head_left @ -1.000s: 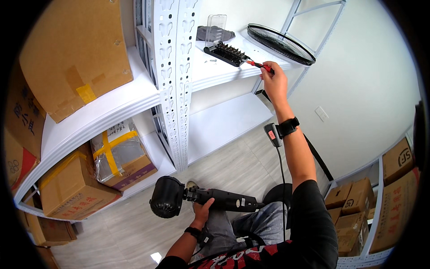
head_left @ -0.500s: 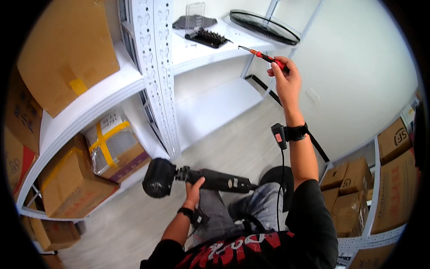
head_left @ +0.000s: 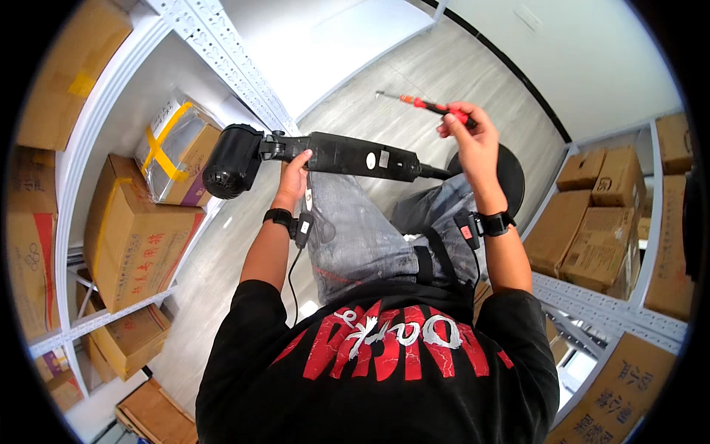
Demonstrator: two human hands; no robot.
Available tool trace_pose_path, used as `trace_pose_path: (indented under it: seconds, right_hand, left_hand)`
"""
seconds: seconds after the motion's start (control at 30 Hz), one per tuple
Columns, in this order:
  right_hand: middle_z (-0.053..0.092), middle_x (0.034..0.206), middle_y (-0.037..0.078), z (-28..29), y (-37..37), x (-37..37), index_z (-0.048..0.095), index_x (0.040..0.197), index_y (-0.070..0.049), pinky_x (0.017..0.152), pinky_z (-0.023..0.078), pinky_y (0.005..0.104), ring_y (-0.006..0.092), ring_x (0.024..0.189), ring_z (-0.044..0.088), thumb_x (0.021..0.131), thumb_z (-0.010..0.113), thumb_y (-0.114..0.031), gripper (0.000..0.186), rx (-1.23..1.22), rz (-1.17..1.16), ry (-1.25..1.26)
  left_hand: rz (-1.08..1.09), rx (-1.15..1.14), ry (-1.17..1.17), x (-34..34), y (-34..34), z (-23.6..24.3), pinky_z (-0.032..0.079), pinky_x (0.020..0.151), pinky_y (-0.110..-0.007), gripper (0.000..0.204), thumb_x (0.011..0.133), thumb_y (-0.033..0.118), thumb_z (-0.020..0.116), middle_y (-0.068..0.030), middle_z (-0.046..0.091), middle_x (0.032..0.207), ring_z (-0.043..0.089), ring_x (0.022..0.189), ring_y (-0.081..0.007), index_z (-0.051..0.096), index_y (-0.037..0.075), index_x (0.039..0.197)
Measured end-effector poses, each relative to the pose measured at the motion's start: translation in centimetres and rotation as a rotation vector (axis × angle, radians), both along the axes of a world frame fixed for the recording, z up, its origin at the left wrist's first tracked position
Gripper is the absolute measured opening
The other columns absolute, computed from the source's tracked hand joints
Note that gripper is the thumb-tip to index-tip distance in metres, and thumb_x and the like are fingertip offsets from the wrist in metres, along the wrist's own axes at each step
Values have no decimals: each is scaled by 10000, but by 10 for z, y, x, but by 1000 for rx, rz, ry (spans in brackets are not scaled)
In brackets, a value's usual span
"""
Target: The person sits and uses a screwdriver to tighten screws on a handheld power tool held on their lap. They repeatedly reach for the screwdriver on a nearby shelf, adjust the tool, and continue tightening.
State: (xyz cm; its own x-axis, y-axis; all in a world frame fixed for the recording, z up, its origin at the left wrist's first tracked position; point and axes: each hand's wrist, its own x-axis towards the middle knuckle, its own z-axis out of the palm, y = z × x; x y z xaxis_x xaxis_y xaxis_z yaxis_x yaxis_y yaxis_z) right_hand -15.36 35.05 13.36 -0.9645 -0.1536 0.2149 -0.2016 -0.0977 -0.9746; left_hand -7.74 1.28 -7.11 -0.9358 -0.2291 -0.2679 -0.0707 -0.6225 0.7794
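A black electric fan body (head_left: 362,157), without grille or blades, lies across in front of my legs. Its rounded motor housing (head_left: 233,159) points left, and a thin pole runs right to a round black base (head_left: 510,177), partly behind my right arm. My left hand (head_left: 294,177) is closed around the body near the hinge, thumb on top. Above the pole end my right hand (head_left: 475,140) grips a red and black screwdriver (head_left: 423,103). The tip points left, apart from the fan; a small dark bit or screw at the tip is too small to tell.
White metal shelving (head_left: 229,55) with cardboard boxes (head_left: 144,229) stands at the left. More boxes (head_left: 599,237) fill a rack at the right. A low white shelf (head_left: 347,44) lies ahead. Cables hang from the bands on both my wrists.
The view has tilted down, so the upper shelf with the bit case and fan grille is out of sight. My right hand has brought the screwdriver down from the shelf, nearer the fan body.
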Motion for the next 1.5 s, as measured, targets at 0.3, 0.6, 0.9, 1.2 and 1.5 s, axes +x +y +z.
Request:
trace_pose_path:
  seconds: [0.3, 0.6, 0.9, 1.2, 1.5]
  right_hand:
    - [666, 901, 92, -101, 23, 35, 603, 1093, 43, 688, 558, 259, 140, 742, 660, 902, 613, 12, 194, -83, 6, -251]
    - [682, 906, 77, -131, 21, 27, 639, 1086, 39, 710, 555, 248, 123, 757, 661, 900, 617, 11, 189, 17, 17, -346]
    - [689, 863, 62, -153, 18, 23, 666, 1079, 27, 698, 543, 239, 112, 754, 662, 884, 627, 8, 199, 115, -7, -400]
    - [689, 913, 82, -165, 16, 21, 673, 1066, 29, 698, 547, 257, 129, 757, 672, 868, 646, -1, 201, 216, -88, -393]
    - [694, 896, 87, -177, 14, 26, 668, 1079, 31, 712, 550, 256, 126, 765, 674, 870, 656, -12, 214, 183, -103, -396]
  left_hand:
    - [-54, -6, 7, 10, -12, -5, 411, 1019, -370, 341, 878, 175, 628, -76, 653, 1162, 596, 1100, -213, 604, 4, 1173]
    - [24, 62, -8, 15, -17, -16, 425, 999, -394, 369, 869, 170, 627, -67, 661, 1163, 605, 1091, -226, 608, 47, 1217]
    - [-25, 97, -44, 11, -27, -38, 414, 1020, -411, 278, 886, 188, 624, -88, 659, 1151, 596, 1103, -246, 632, 16, 1104]
    - [-47, 94, -79, 4, -19, -33, 402, 1031, -407, 272, 881, 185, 626, -94, 660, 1133, 593, 1092, -238, 629, 7, 1087]
    - [-102, 100, -37, 3, -26, -38, 391, 1041, -394, 369, 865, 165, 637, -81, 649, 1187, 582, 1132, -235, 595, 19, 1201]
